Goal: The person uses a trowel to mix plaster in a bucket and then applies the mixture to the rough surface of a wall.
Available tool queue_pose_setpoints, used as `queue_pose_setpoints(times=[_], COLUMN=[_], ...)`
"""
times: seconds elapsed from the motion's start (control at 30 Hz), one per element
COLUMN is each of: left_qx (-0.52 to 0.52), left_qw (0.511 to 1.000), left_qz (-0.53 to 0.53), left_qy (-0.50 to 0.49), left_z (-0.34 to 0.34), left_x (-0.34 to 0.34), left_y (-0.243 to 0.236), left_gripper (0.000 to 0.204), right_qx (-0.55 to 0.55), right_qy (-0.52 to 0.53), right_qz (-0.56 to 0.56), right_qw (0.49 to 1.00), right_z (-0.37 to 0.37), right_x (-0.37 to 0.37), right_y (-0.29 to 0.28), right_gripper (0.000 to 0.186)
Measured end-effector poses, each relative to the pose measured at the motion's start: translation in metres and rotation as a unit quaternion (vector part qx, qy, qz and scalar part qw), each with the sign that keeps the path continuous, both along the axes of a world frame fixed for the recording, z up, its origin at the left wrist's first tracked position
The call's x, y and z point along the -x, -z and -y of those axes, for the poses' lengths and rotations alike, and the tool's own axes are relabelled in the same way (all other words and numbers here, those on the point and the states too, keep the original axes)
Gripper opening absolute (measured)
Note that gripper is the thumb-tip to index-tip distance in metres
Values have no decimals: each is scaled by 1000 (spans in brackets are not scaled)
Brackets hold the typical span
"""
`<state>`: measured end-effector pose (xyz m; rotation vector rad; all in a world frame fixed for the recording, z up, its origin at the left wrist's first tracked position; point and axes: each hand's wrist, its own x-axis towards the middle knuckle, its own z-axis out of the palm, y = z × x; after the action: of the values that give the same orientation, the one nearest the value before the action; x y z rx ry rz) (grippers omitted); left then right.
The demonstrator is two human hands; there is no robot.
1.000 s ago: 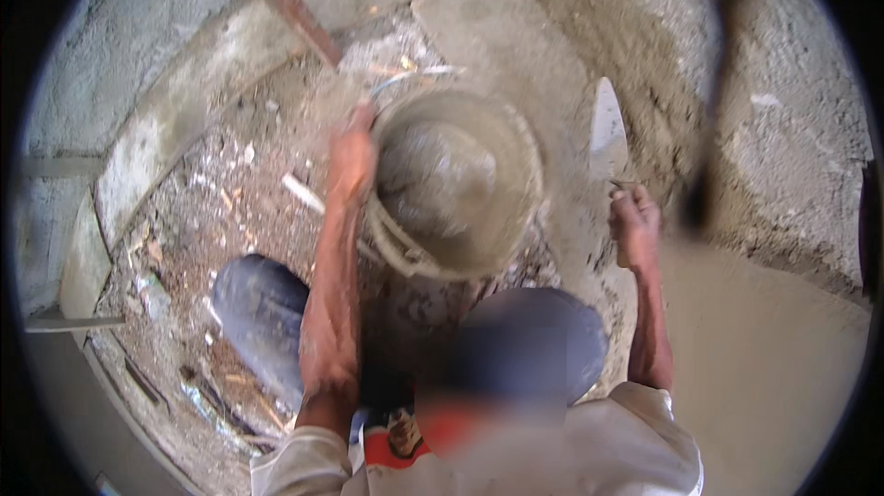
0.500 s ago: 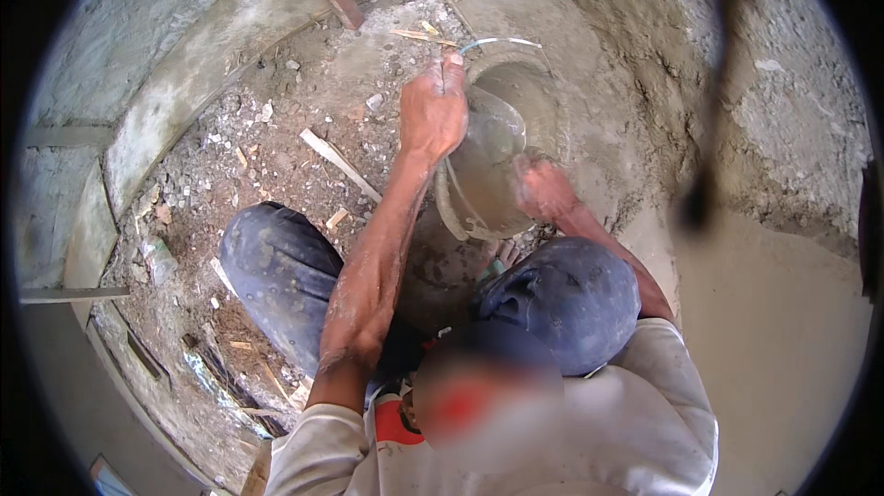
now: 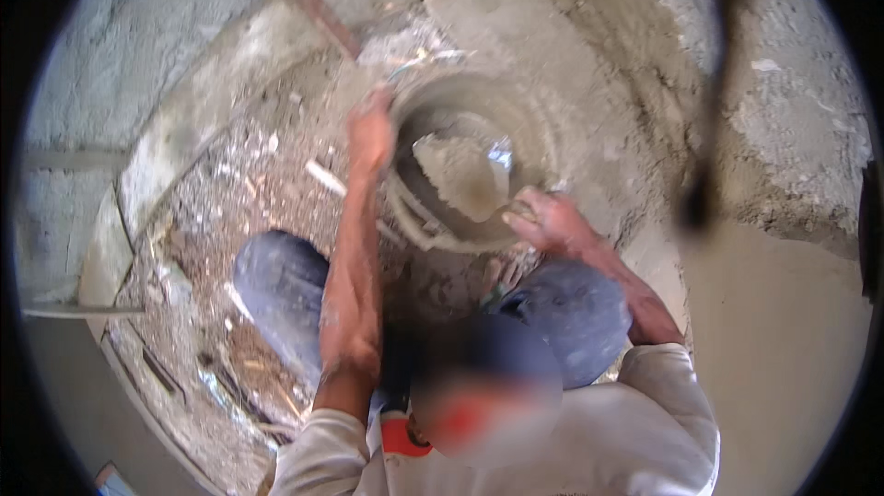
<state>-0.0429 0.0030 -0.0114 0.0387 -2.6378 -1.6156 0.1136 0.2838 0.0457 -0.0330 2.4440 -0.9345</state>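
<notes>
Bucket (image 3: 543,132) just above view centre, toward 1 o'clock; clock below is about it. Trowel (image 3: 483,187) inside, blade coated with grey mix (image 3: 446,166). Right hand (image 3: 551,220) at 4, fingers wrapped on the handle. Left hand (image 3: 370,134) at the rim, 9 to 10; blurred, can't tell its grip. Wood strip (image 3: 325,177) at 9, reddish post (image 3: 318,5) at 10–11, left knee (image 3: 281,289) at 8, right knee (image 3: 575,316) at 5.

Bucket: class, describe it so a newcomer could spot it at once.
Start at the person's dark-trousered knees. Just beyond them, the left hand holds a round bucket by its rim. Its wide open mouth, with wet grey mortar inside, sets it apart from the loose rubble.
</notes>
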Motion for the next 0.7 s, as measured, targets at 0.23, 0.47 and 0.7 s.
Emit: queue_pose_setpoints(times=[0.23,0.47,0.7], left_qx=[-233,-144,-110], left_qw=[953,969,972], left_qz=[152,162,157], left_qy=[-122,-118,-136], left_z=[75,38,32], left_x=[4,7,-3], left_y=[55,14,4], left_gripper=[52,62,58], right_qx=[99,360,171], right_qy=[-125,134,452], right_qz=[-115,61,-260], right_qw=[981,921,836], right_z=[26,-82,-197], right_x=[74,176,54], right_y=[-76,-105,-101], right_gripper=[36,28,27])
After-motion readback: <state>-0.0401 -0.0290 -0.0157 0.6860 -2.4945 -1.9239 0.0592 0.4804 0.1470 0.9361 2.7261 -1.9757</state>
